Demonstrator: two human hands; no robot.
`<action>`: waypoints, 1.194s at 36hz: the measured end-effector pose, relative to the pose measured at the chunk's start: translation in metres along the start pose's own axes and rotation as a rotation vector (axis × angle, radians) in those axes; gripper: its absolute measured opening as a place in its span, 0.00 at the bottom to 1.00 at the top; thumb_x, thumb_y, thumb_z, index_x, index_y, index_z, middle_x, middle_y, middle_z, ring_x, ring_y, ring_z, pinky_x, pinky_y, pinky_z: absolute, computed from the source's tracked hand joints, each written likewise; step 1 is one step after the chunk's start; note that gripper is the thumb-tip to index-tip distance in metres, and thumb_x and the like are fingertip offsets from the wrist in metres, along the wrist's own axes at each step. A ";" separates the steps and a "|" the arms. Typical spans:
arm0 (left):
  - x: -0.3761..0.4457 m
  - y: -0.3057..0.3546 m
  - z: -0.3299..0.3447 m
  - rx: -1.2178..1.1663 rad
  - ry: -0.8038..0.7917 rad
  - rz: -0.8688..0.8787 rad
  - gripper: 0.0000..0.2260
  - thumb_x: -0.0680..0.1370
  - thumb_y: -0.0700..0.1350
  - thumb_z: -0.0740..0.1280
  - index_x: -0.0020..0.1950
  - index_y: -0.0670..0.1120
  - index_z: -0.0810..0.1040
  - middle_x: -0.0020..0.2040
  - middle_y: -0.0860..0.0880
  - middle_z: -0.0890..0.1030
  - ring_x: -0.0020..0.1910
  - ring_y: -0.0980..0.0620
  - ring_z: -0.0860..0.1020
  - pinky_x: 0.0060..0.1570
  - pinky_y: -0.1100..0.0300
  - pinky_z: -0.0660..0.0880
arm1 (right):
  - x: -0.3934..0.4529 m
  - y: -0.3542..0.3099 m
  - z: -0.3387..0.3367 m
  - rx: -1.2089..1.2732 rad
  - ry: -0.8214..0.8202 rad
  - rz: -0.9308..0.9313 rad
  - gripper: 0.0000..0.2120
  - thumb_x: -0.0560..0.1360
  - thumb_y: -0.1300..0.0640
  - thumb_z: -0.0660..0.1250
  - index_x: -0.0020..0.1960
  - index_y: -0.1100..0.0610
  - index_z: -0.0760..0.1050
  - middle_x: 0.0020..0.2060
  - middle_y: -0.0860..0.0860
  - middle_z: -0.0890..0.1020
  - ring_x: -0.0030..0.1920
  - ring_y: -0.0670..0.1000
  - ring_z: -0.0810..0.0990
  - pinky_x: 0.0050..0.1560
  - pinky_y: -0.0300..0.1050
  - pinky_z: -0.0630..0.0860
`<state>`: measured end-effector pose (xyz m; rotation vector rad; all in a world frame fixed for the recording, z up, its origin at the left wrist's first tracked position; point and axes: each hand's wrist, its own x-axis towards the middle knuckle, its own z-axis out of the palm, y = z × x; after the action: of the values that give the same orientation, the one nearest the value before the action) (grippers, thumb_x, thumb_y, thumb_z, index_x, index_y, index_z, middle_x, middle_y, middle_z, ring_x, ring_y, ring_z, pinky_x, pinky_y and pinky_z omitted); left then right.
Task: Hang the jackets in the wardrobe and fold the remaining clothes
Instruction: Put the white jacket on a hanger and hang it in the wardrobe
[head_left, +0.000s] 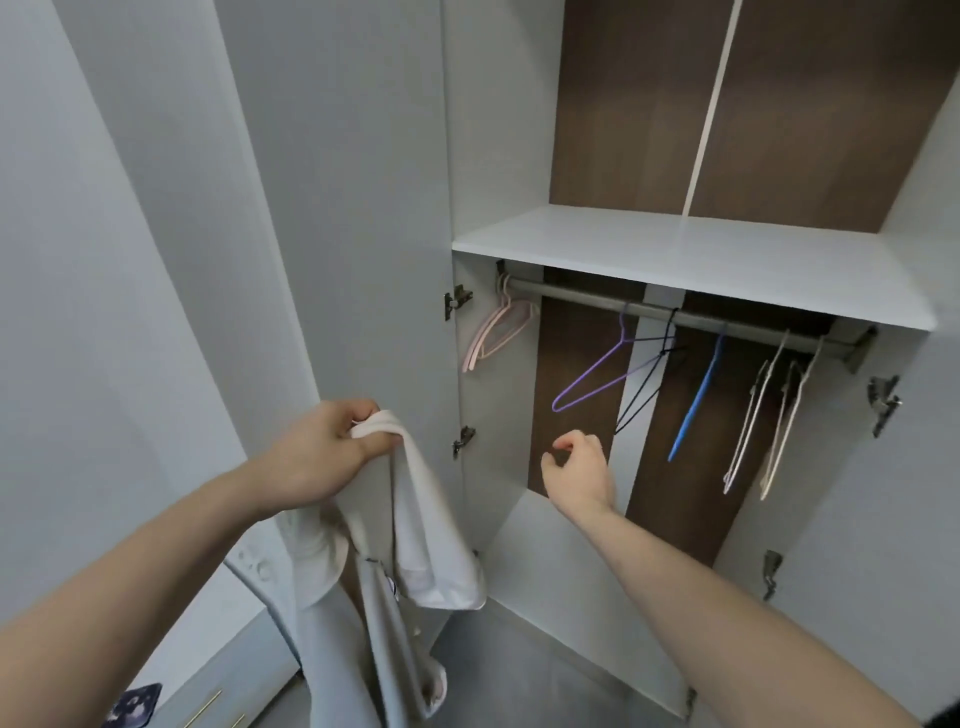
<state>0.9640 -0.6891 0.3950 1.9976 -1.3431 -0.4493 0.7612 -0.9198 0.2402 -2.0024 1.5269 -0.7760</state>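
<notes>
Head view. The left hand (322, 452) is clenched on a bunched fold of a pale jacket (415, 525), thumb and fingers closed over the cloth at its top edge. The jacket hangs straight down from this hand, white lining turned outward, grey outer fabric and a row of buttons showing lower down, below the left forearm.

The right hand (579, 470) is raised, released and holding nothing — fingers loosely curled, thumb and forefinger apart. It sits inside the opening of the wardrobe (727, 260), to the right of the left hand and well apart from it.

Above the right hand runs the rail (675, 317), fixed just under the white shelf (691, 254). On the rail hang only bare hangers. Nearest above this hand is the purple hanger (597, 382), tilted, with a thin black hanger (647, 384) just beside it. Farther to the hand's right hang a blue hanger (696, 400) and two cream hangers (769, 421). Up and to the hand's left — between the two hands in height, near the side wall — hang pink hangers (496, 332).

The open wardrobe door (363, 208) stands behind the left hand. Below the left forearm, at the bottom edge, a dark patterned object (134, 701) is only partly visible.
</notes>
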 end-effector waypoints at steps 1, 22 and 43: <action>0.005 0.002 0.004 -0.001 -0.001 -0.001 0.11 0.79 0.50 0.70 0.37 0.50 0.76 0.30 0.56 0.72 0.31 0.55 0.70 0.37 0.57 0.67 | 0.004 0.008 -0.008 0.009 0.043 0.021 0.08 0.77 0.49 0.67 0.55 0.48 0.74 0.58 0.49 0.74 0.51 0.56 0.81 0.50 0.47 0.76; 0.080 0.070 0.072 -0.081 -0.090 0.112 0.12 0.79 0.52 0.70 0.43 0.44 0.77 0.33 0.52 0.74 0.32 0.54 0.71 0.37 0.57 0.68 | 0.108 0.120 -0.105 0.229 0.612 0.528 0.35 0.74 0.59 0.72 0.76 0.59 0.59 0.75 0.58 0.60 0.68 0.65 0.70 0.59 0.58 0.74; 0.117 0.107 0.102 -0.068 -0.157 0.198 0.14 0.79 0.52 0.71 0.47 0.40 0.78 0.41 0.37 0.77 0.37 0.52 0.73 0.42 0.54 0.70 | 0.149 0.215 -0.118 0.215 0.302 0.868 0.24 0.73 0.66 0.72 0.67 0.69 0.69 0.66 0.66 0.75 0.65 0.63 0.78 0.62 0.54 0.75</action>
<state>0.8771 -0.8561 0.4071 1.7832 -1.5829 -0.5595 0.5631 -1.1224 0.1968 -0.9212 2.1220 -0.8200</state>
